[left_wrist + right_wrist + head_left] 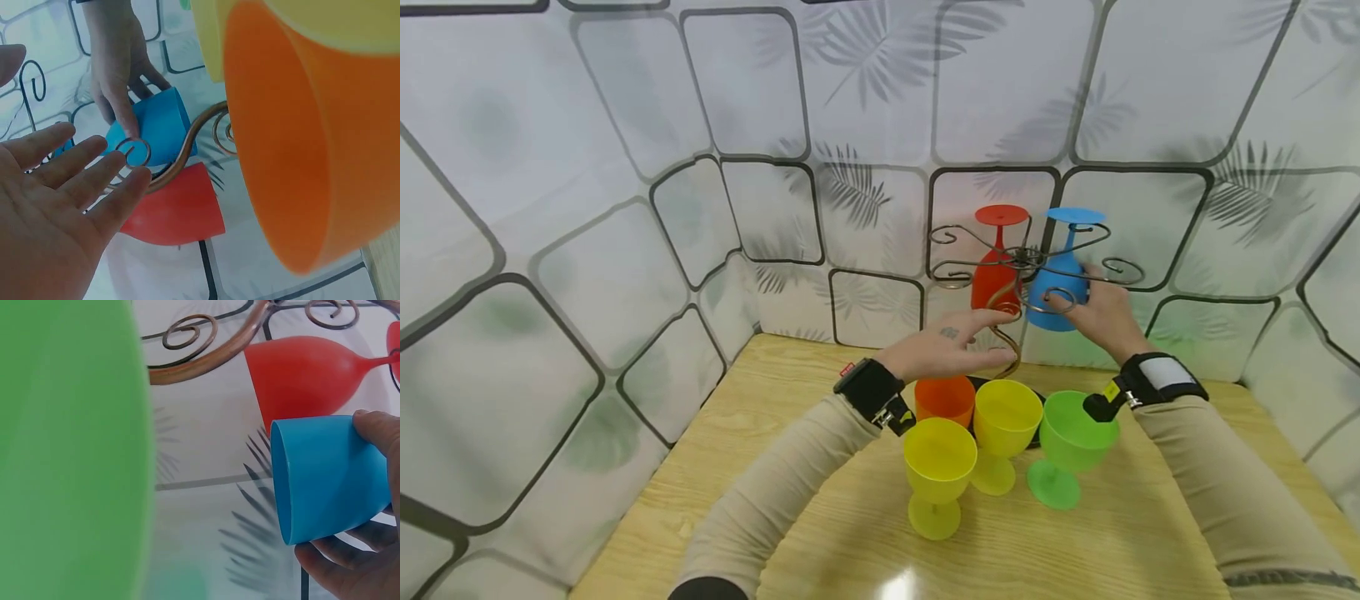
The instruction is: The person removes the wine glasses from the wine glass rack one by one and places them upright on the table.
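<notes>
My right hand [1105, 310] grips an upside-down blue plastic goblet [1062, 282] by its bowl, its foot level with the scrolled arms of a metal goblet rack [1022, 259]. In the right wrist view, thumb and fingers lie on opposite sides of the blue bowl. Beside it a red goblet [992, 282] hangs upside down from the rack. My left hand [951, 343] reaches toward the rack's curved stem with fingers stretched out and nothing held. The left wrist view shows its palm [47, 212] and spread fingers, which overlap the stem.
Before the rack stand two yellow goblets [940, 457], a green goblet [1078, 437] and an orange goblet [943, 400], all upright on the wooden table [820, 500]. The rack's black base [977, 382] shows partly behind them. A patterned curtain [880, 217] rises behind the table.
</notes>
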`<state>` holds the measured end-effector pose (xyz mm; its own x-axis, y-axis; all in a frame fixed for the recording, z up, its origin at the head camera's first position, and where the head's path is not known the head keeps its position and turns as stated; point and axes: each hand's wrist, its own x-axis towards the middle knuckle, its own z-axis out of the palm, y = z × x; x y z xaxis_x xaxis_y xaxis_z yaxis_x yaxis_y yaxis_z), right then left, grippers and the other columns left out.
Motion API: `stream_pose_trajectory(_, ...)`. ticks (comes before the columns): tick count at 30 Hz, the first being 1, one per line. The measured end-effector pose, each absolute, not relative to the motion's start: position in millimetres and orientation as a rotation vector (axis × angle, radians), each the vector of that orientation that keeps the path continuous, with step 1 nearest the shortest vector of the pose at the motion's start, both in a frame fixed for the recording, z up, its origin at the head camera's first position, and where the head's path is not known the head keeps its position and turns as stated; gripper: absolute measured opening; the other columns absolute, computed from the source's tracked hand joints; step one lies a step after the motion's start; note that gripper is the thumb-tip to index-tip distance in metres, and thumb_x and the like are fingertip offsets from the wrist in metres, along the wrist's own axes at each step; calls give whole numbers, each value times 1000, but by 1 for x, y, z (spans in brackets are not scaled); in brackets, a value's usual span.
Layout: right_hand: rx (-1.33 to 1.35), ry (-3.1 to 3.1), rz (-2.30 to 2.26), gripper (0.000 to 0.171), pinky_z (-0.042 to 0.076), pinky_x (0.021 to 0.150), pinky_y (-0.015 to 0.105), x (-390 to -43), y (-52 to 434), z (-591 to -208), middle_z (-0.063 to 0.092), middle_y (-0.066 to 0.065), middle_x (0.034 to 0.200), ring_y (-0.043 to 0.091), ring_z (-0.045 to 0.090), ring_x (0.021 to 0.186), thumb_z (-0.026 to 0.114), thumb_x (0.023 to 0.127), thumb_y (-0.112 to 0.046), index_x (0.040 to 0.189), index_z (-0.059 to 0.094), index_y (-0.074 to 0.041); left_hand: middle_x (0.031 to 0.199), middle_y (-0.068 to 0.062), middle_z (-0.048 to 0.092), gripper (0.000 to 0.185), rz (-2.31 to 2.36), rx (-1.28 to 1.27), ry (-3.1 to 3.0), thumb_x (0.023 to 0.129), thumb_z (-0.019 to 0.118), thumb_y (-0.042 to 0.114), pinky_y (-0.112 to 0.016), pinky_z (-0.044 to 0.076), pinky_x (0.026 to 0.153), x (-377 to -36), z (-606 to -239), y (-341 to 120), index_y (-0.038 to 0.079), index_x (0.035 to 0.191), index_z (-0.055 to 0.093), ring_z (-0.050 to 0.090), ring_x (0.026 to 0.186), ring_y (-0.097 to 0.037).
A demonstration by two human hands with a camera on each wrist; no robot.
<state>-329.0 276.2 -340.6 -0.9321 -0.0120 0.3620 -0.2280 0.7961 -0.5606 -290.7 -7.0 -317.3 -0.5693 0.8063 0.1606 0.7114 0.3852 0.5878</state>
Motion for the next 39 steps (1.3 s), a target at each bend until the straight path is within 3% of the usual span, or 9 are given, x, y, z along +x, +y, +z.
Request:
stream_pose_trajectory(6,146,-2673,881,94,48,97,69,-325,289,-342,43,48,139,62,50,122,61,99,-49,156,19,13,164,-4,37,67,925,1358,2470,105,52,41,-31,38,117,-287,-314,6,12,161,30,42,146,-18)
stream_pose_trajectory(14,92,-2693,856,100,47,95,71,-316,304,-342,39,51,140,65,48,122,57,99,-55,157,13,14,166,-4,31,66,800,1323,2505,108,47,43,-33,29,123,-288,-307,28,14,163,25,31,152,-17)
stream_pose_trajectory(30,74,-2620,899,94,48,92,73,-304,305,-343,38,48,143,65,48,121,66,96,-45,156,20,10,173,-3,4,77,677,1093,2508,108,39,52,-34,8,129,-293,-302,42,16,165,2,4,159,-16)
stream_pose_trajectory(33,92,-2620,911,94,47,93,74,-302,306,-343,37,49,143,66,47,122,67,96,-44,156,19,9,172,-6,12,74,649,1111,2531,108,38,52,-36,14,128,-294,-301,45,18,166,8,12,159,-18)
stream_pose_trajectory(34,99,-2622,915,94,46,93,74,-301,306,-342,37,49,143,66,47,122,68,96,-43,156,19,9,167,-11,28,72,660,1136,2532,108,39,50,-36,20,127,-294,-301,46,18,166,10,27,154,-21)
stream_pose_trajectory(35,104,-2627,918,94,46,94,74,-301,307,-342,37,49,143,66,47,122,68,96,-43,156,18,9,164,-14,33,71,671,1166,2538,109,40,49,-36,24,126,-294,-301,47,18,166,11,33,151,-23)
stream_pose_trajectory(37,110,-2640,919,94,46,94,74,-299,308,-341,36,49,143,66,47,122,67,96,-43,156,17,9,137,-20,59,69,712,1221,2529,109,41,45,-35,32,121,-295,-302,49,19,166,12,55,129,-26)
stream_pose_trajectory(39,105,-2663,925,94,45,95,74,-298,309,-339,34,49,144,66,46,122,65,97,-44,157,15,9,112,-22,63,69,754,1234,2503,109,42,44,-35,37,116,-295,-303,50,21,166,11,63,102,-32)
